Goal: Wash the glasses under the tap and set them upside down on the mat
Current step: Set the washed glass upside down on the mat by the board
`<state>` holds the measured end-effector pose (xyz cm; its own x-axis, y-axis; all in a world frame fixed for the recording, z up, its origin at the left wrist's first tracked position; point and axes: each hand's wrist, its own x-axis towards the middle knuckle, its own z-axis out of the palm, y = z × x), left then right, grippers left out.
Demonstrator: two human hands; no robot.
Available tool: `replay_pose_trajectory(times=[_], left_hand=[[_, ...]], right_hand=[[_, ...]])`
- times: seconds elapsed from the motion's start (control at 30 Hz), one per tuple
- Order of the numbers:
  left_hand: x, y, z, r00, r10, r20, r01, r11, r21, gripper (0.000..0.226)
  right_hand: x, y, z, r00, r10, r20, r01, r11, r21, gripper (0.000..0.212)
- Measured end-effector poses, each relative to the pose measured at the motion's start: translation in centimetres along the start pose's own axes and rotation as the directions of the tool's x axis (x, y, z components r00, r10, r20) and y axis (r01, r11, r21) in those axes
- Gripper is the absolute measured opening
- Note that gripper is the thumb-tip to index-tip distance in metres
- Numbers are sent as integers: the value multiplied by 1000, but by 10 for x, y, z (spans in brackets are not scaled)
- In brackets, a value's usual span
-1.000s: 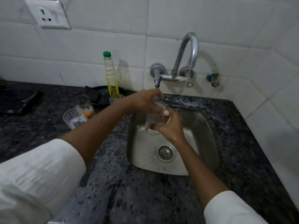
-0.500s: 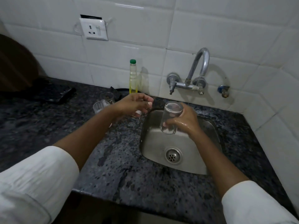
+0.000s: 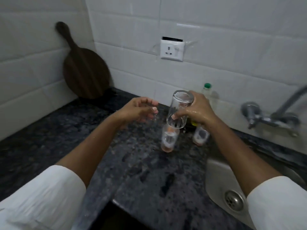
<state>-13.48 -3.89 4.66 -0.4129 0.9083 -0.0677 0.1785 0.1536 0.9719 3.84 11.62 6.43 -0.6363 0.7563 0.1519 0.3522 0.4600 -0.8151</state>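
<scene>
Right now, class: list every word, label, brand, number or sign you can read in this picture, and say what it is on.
No readable text anywhere.
Bottle: any label is hidden behind the right hand.
Held glass: dark vertical marks only, no letters.
Wall socket: no legible marking.

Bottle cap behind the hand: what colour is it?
Green, seen in the head view: the bottle cap.

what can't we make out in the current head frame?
- Mat: none visible on the countertop; dark, blurred stone.
- Bottle: body hidden behind the right hand and the held glass.
- Standing glasses: motion blur, contents unclear.
- Tap: spout cut off at the right edge.
- Sink: mostly hidden by the right arm, cropped at the frame edge.
</scene>
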Motion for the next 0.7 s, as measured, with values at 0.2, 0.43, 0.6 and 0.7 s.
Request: replay_pose_trajectory(times=[0.2, 0.43, 0.6, 0.7], left_hand=[[30, -57, -136, 981, -71, -180, 72, 997, -3, 20], [75, -126, -253, 940, -157, -303, 136, 987, -89, 13], [103, -157, -282, 938, -201, -282, 175, 978, -114, 17], [115, -170, -287, 939, -216, -266, 195, 975, -103, 19]], right_hand=[[99, -45, 125, 991, -67, 113, 73, 996, -50, 62], [204, -55, 266, 994, -79, 80, 82, 996, -31, 65], [248, -46, 332, 993, -102, 67, 105, 994, -45, 70], [263, -36, 361, 992, -97, 79, 103, 992, -70, 71]])
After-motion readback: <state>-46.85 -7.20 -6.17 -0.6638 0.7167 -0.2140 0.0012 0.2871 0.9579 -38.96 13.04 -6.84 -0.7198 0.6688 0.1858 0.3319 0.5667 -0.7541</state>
